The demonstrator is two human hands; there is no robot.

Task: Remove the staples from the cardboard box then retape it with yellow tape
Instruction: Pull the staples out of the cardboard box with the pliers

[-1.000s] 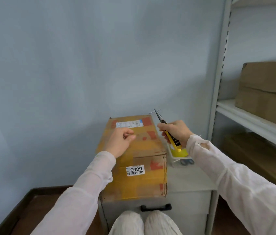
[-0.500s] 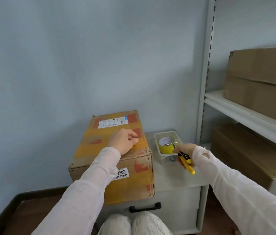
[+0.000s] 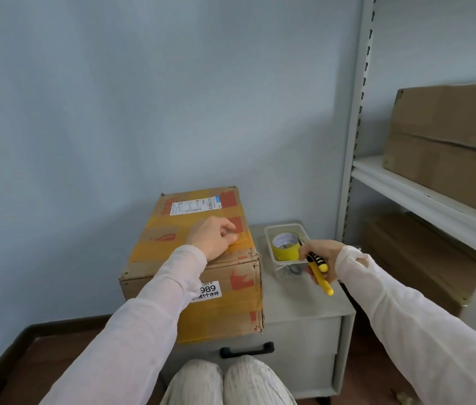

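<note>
A cardboard box (image 3: 219, 305) wrapped in bands of yellow tape, with white labels, lies on a low grey cabinet (image 3: 304, 325). My left hand (image 3: 215, 236) rests on the box top with its fingers curled, holding nothing I can see. To the right, my right hand (image 3: 323, 254) grips yellow-handled pliers (image 3: 320, 273), their tip pointing into a clear plastic tub (image 3: 285, 268). A roll of yellow tape (image 3: 285, 247) sits in that tub.
A grey metal shelving unit (image 3: 356, 118) stands at the right with large brown boxes (image 3: 447, 147) on its shelves. The cabinet has a black drawer handle (image 3: 247, 349). My knees (image 3: 228, 381) are just in front of it. A blue wall lies behind.
My right hand has brought the pliers down from above the box's far corner to the plastic tub. The left hand stays on the box top. The view has shifted right.
</note>
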